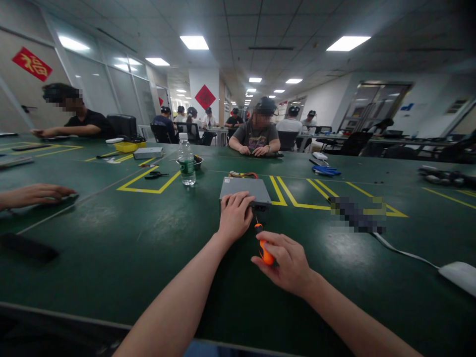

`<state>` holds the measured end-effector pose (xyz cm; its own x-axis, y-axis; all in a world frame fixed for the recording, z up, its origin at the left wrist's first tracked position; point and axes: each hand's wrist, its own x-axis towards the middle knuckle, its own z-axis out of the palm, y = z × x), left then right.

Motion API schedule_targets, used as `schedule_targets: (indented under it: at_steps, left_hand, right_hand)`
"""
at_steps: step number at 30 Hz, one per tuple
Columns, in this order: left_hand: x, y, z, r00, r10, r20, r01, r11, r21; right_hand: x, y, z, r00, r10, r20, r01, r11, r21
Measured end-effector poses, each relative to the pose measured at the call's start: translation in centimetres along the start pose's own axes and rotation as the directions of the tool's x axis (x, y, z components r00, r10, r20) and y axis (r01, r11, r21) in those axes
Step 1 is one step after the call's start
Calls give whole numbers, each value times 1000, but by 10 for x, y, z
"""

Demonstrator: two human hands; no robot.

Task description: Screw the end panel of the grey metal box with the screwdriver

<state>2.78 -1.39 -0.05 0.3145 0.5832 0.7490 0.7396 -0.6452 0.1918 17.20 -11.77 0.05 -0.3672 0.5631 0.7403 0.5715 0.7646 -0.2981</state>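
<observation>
A grey metal computer power supply [247,187] lies on the green table in front of me, a bundle of coloured wires [243,175] at its far side. My left hand [235,214] grips its near left part, fingers over the top and the thumb side at the front face. In my right hand [286,258] is an orange and black screwdriver [267,254], held by the handle between thumb and fingers. Its thin shaft points up at the front face of the power supply, near the socket. Whether the tip touches a screw is too small to tell.
A water bottle [186,163] stands beyond my left hand, by a bowl [198,161] and black pliers [156,175]. Blue gloves [326,170] and a power strip [353,214] lie right. Another person's hand [39,195] rests at left; a co-worker [256,134] sits opposite.
</observation>
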Motion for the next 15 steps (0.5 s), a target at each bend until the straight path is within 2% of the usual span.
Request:
schedule_targets:
  at_steps: [3, 6, 8, 11, 15]
  left_hand:
    - [0, 0, 0, 1000, 0, 0, 0, 1000, 6]
    - [0, 0, 1, 1000, -8, 8, 8, 1000, 15]
    - [0, 0, 1, 1000, -10, 10, 10, 1000, 20]
    - [0, 0, 0, 1000, -11, 7, 11, 1000, 28]
    - [0, 1, 0, 1000, -13, 5, 13, 1000, 27]
  right_hand:
    - [1, -1, -1, 993, -117, 19, 118, 991, -69]
    - [4, -5, -3, 955, -290, 67, 298, 936, -189]
    - [6, -7, -3, 934, -342, 104, 357, 896, -263]
    - [8, -5, -2, 928, -368, 62, 366, 867, -338]
    - [6, -1, 1, 935, -354, -27, 325, 885, -333]
